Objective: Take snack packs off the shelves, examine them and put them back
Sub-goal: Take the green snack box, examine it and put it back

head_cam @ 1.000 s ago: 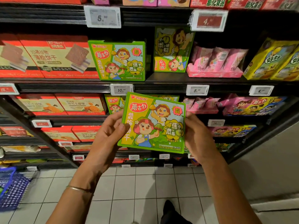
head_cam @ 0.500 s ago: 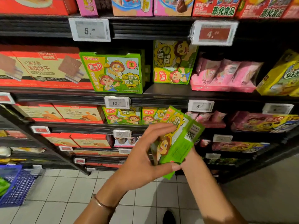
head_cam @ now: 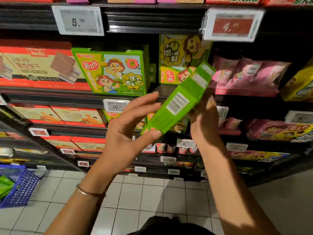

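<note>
A green snack box [head_cam: 179,102] with cartoon children on it is tilted in front of the shelves, its narrow barcode side toward me. My right hand [head_cam: 205,126] grips it from the right and behind. My left hand [head_cam: 125,133] is spread with straight fingers; only its thumb touches the box's lower end. Two matching green boxes stand on the shelf behind, one facing front [head_cam: 115,73] and one turned sideways [head_cam: 176,61], with a dark gap between them.
Red biscuit boxes [head_cam: 39,65] fill the shelves on the left. Pink packs [head_cam: 245,77] and yellow packs [head_cam: 299,82] sit on the right. Price tags [head_cam: 77,21] hang on the black shelf edges [head_cam: 50,97]. A blue basket [head_cam: 17,185] stands on the tiled floor at lower left.
The box has turned from face-on to edge-on and risen toward the shelf. My left hand has let go of its side and spread its fingers; my right hand keeps its hold.
</note>
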